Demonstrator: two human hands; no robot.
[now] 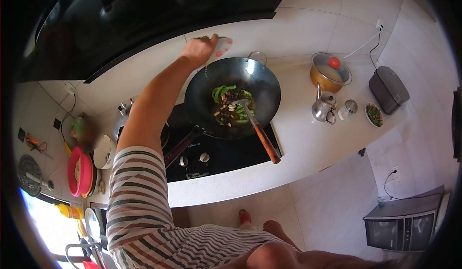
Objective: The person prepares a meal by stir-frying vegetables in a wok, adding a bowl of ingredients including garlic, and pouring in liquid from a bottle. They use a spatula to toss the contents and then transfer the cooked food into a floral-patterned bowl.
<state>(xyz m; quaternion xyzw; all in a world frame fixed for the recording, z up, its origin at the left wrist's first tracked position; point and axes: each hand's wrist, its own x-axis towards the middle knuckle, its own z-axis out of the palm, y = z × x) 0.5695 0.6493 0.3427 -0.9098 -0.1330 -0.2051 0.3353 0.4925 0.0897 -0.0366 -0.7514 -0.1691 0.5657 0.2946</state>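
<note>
My left hand [199, 49], reaching over the far left rim of the wok, grips a small pale dish [224, 46] with a red pattern, tipped on its side. A thin broken white stream [206, 72] shows below it at the rim. In the dark wok [266, 92] lie green pepper strips [228, 88], pale slices and dark bits in brown sauce. A metal spatula [244, 105] rests in this food, its wooden handle [266, 144] leaning over the near rim. Low in view is a bare, partly hidden limb [273, 227]; I cannot tell whether it is my right hand.
The wok stands on a black gas hob [231, 157]. To the right are a lidded yellow pot [325, 83], a metal kettle [322, 110], a glass jar [348, 110], a plate of green pieces [374, 114] and a grey box [389, 90]. A pink basin [75, 175] stands left; a black range hood [173, 12] hangs above.
</note>
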